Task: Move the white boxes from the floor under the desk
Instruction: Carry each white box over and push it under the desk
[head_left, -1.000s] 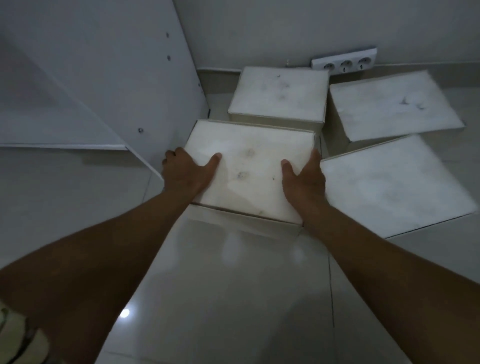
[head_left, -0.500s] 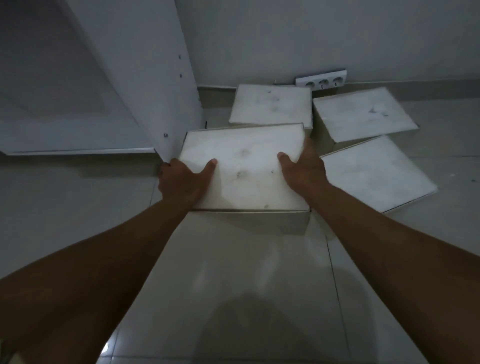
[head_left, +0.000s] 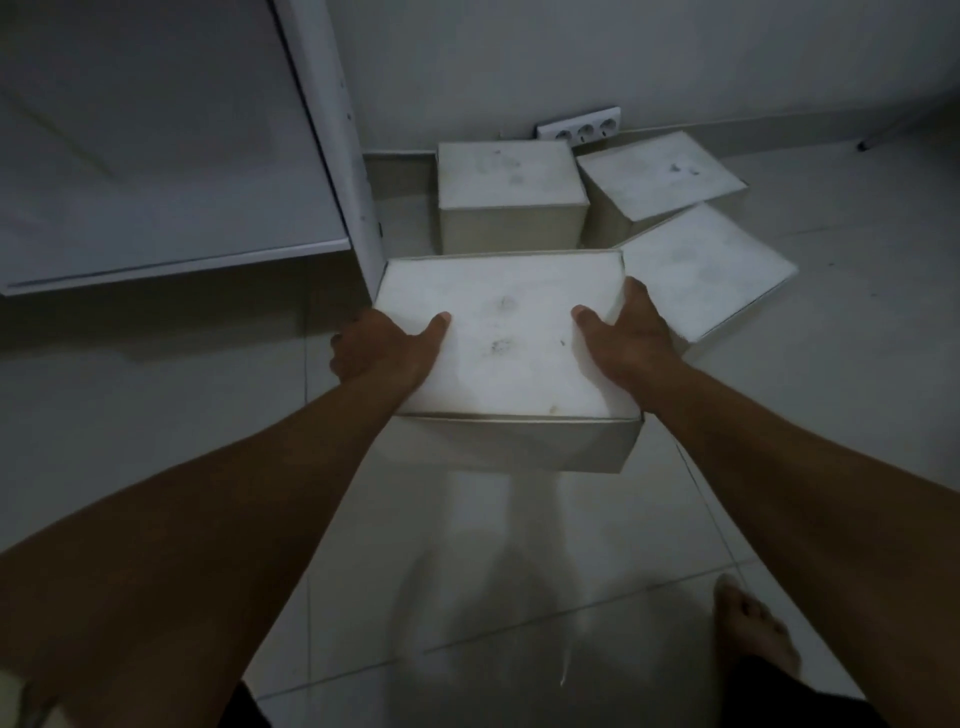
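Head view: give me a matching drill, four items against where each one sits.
Items:
1. held white cardboard box
2. white three-socket power strip
3. bare foot
4. white desk side panel

Places:
A. against the back wall
B. bottom right, on the floor tile
C. between the left hand and right hand
D. upright, left of the boxes

Pairs: 1-C, 2-A, 3-B, 4-D

Dim room around me: glossy pale floor tiles catching faint reflections, a plain wall ahead with a socket strip low on it, the white desk panel at left
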